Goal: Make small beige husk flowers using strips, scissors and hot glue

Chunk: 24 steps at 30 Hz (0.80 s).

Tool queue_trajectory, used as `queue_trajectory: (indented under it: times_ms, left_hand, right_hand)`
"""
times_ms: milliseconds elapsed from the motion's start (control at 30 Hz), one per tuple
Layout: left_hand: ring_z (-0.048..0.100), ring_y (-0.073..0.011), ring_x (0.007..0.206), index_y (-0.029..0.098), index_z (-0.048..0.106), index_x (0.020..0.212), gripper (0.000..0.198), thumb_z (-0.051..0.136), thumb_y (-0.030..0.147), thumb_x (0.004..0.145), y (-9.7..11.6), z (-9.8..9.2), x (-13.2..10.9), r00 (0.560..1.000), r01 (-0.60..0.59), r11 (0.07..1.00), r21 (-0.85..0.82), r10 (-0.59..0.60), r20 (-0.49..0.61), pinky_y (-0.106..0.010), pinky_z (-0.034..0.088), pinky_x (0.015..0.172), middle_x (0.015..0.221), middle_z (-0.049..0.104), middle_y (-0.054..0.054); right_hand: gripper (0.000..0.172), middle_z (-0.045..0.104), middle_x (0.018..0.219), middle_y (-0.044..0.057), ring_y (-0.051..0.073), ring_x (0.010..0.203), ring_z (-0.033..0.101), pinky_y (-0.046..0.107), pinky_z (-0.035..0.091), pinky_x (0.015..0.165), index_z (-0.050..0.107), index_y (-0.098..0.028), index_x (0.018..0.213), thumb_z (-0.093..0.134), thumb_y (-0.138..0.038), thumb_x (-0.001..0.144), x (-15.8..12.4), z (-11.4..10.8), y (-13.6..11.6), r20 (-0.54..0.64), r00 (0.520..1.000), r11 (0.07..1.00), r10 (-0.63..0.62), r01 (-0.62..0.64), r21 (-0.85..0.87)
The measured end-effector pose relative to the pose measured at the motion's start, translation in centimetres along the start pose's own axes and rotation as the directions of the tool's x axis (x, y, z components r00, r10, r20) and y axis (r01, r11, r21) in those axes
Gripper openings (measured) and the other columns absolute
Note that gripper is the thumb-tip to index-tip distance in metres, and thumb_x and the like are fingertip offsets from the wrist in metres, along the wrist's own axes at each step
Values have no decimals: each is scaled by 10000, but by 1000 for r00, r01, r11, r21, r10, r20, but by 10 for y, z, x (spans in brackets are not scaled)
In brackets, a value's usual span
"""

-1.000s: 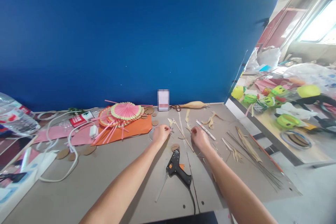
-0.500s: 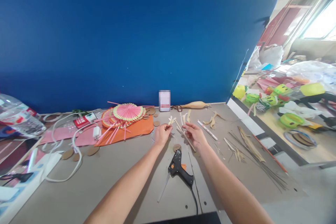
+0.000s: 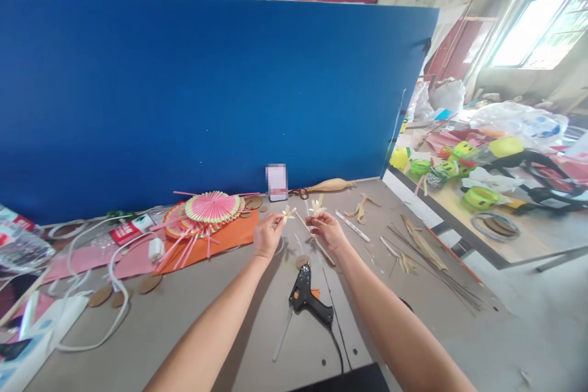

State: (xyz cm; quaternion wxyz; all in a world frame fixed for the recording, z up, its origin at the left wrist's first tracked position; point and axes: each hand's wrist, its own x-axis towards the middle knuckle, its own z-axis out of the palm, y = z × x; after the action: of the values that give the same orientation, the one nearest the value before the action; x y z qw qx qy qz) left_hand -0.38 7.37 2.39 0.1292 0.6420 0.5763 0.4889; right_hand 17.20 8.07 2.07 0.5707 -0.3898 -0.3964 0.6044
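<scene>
Between the thumb and fingers of my left hand (image 3: pixel 267 235) is a small pale flower (image 3: pixel 288 214) with narrow petals. My right hand (image 3: pixel 329 229) pinches a second pale flower (image 3: pixel 315 209) a short way to the right, the two apart. A thin brown stick (image 3: pixel 325 252) runs under the right fingers; whether they touch it I cannot tell. Nearer to me, a black hot glue gun (image 3: pixel 310 303) lies on its side with a clear glue stick poking from its back. A round brown disc (image 3: pixel 302 261) sits by its nozzle.
Pink paper fans (image 3: pixel 212 211) rest on orange paper (image 3: pixel 234 239) at the left, near a white cable (image 3: pixel 113 269). A phone-like card (image 3: pixel 277 182) leans on the blue panel (image 3: pixel 197 98). Dried husks (image 3: pixel 425 244), thin wires (image 3: pixel 441 269) and a white pen-like stick (image 3: pixel 352 226) lie right.
The view has tilted up and turned slightly right. Both hands have lifted the flowers a little, and the right-hand flower now shows more plainly. The glue gun stays put.
</scene>
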Motion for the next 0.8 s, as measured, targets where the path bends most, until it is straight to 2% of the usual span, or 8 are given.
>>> queue_trajectory:
  times_ms: [233,433,800]
  left_hand:
    - [589,-140,675,213,646,696,119,547,268,733,5,1,1,997,-77,994,-71,76,-14,-209,441,624,772,661,-42]
    - [591,-140,679,207,642,706,126,534,263,738,4,5,-1,993,-120,987,-106,117,-29,-211,451,604,773,660,-47]
    - [601,-136,677,179,634,711,163,522,290,754,1,0,1,983,-181,980,-85,178,-40,-207,466,582,788,665,-59]
  right_hand:
    - [215,671,693,3,136,695,609,217,429,572,570,-179,659,705,-278,524,5,10,-1,131,991,999,-13,8,41]
    - [188,661,708,10,137,699,596,227,422,593,594,-174,674,696,-259,542,5,12,-6,242,970,997,9,-26,68]
    - [268,658,697,18,150,694,590,241,402,580,583,-178,698,742,-301,520,9,8,-2,274,960,991,51,-81,102]
